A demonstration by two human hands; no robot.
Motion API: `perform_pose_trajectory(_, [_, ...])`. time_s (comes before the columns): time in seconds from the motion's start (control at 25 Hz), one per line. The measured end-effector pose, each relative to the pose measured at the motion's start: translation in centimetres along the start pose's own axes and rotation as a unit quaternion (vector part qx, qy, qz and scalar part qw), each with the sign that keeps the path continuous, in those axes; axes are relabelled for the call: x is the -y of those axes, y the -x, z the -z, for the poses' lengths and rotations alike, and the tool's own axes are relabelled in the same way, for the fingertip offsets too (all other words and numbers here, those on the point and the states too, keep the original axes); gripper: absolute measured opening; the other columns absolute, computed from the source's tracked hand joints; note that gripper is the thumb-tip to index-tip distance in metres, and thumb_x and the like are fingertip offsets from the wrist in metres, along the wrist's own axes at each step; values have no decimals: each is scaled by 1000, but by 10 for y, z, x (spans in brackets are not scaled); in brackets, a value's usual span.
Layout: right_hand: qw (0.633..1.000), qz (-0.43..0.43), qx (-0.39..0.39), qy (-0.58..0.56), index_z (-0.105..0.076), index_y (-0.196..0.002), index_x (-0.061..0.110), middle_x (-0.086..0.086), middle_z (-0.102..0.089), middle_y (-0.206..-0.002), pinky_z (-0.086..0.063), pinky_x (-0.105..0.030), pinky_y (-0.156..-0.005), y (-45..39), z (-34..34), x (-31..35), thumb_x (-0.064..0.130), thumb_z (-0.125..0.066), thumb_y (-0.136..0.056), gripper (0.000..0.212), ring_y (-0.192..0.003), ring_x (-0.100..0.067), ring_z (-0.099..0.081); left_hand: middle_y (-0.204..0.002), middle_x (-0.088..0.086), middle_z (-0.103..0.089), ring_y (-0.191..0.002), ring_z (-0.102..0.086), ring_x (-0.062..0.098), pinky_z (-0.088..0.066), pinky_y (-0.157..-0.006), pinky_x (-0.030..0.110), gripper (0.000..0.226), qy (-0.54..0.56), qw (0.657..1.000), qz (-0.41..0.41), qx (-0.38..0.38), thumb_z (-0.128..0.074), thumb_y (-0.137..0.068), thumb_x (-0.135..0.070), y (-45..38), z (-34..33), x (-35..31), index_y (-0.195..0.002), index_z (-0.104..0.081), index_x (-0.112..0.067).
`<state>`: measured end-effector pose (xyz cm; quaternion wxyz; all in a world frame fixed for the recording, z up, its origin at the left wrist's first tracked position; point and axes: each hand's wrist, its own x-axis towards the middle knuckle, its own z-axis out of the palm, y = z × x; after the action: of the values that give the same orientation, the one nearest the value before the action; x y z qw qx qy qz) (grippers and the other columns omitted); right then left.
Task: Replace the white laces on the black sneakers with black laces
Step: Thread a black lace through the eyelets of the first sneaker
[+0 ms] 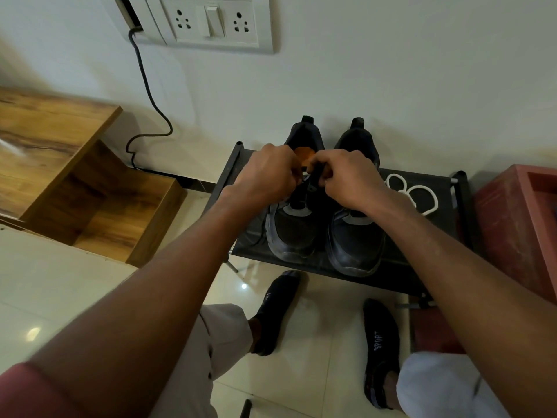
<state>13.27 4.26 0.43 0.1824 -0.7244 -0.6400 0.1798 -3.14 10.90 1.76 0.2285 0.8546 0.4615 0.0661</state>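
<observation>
Two black sneakers stand side by side on a low black rack (401,260), toes toward me: the left sneaker (294,230) and the right sneaker (355,242). Both my hands are over the left sneaker's tongue. My left hand (268,176) and my right hand (346,179) each pinch a black lace (312,181) near the upper eyelets. A loose end of black lace trails off the left sneaker's side onto the rack. A removed white lace (417,193) lies coiled on the rack to the right of the shoes.
A wooden cabinet (75,182) stands at the left, a red box (518,224) at the right. A wall socket panel (211,22) with a black cable (144,86) is above. My socked feet (379,351) rest on the tiled floor.
</observation>
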Motion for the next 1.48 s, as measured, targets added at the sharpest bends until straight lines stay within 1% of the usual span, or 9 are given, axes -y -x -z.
perform_pose_trajectory(0.08, [1000, -5, 9, -5, -73, -116, 34, 3, -73, -96, -50, -28, -71, 0, 1, -3, -1, -63, -92, 44, -88, -19, -69, -83, 11, -71, -71, -72, 30, -64, -72, 43, 20, -36, 999, -9, 17, -63, -93, -6, -3, -3, -5, -99, -80, -15])
perform_pose_trajectory(0.24, [999, -13, 18, -24, -72, -113, 39, 8, -71, -91, -56, -31, -72, -2, 3, -5, 2, -65, -91, 44, -85, -15, -69, -60, 5, -70, -53, -72, 20, -56, -51, 23, 24, 34, 997, 36, 64, -59, -96, -1, -10, -5, 4, -84, -75, -15])
perform_pose_trajectory(0.32, [999, -13, 23, -30, -72, -113, 39, 7, -72, -93, -57, -32, -72, -3, 3, -6, 3, -64, -92, 43, -84, -14, -69, -60, 7, -72, -56, -74, 23, -57, -51, 24, 21, 73, 991, 72, 87, -62, -99, -5, -12, -5, 11, -89, -76, -16])
perform_pose_trajectory(0.56, [999, -13, 32, -29, -71, -114, 39, 12, -66, -85, -43, -21, -59, -4, 3, -7, 4, -68, -91, 42, -80, -8, -65, -62, 7, -71, -54, -70, 19, -56, -51, 24, 8, 117, 983, 90, 105, -68, -100, -15, -14, -11, 8, -96, -76, -16])
perform_pose_trajectory(0.96, [999, -5, 23, -23, -72, -117, 36, 10, -66, -90, -42, -20, -59, -3, 2, -8, 4, -67, -92, 41, -83, -12, -65, -65, 10, -72, -52, -69, 21, -49, -45, 24, 13, 78, 985, 108, 114, -61, -100, -11, -16, -16, -3, -96, -74, -15])
perform_pose_trajectory(1.2, [999, -12, 25, -35, -67, -125, 37, 9, -68, -93, -49, -24, -63, -4, 3, -9, 3, -67, -91, 48, -84, -13, -68, -70, 8, -63, -58, -61, 19, -45, -47, 22, 21, 119, 973, 98, 173, -49, -105, -6, -14, -12, -2, -98, -68, -7])
perform_pose_trajectory(1.32, [997, -36, 16, -66, -58, -132, 30, 2, -71, -94, -59, -35, -75, -1, 2, -8, 10, -76, -88, 51, -86, -17, -71, -72, 7, -62, -58, -58, 17, -42, -50, 25, 26, 123, 971, 88, 186, -43, -106, -4, -12, -10, -5, -95, -66, -7])
perform_pose_trajectory(1.4, [996, -62, -29, -56, -50, -130, 20, -4, -71, -97, -60, -41, -77, 4, -4, -3, 16, -82, -86, 55, -87, -23, -70, -72, 8, -63, -58, -59, 18, -43, -50, 25, 26, 108, 974, 72, 187, -44, -105, -5, -12, -9, -7, -96, -68, -7])
perform_pose_trajectory(1.48, [993, -79, -85, -37, -48, -126, 17, -6, -70, -95, -60, -43, -73, 7, -11, 2, 11, -78, -87, 50, -85, -27, -68, -71, 9, -65, -60, -61, 21, -47, -53, 24, 29, 95, 976, 61, 184, -44, -103, -3, -12, -8, -8, -85, -65, -11])
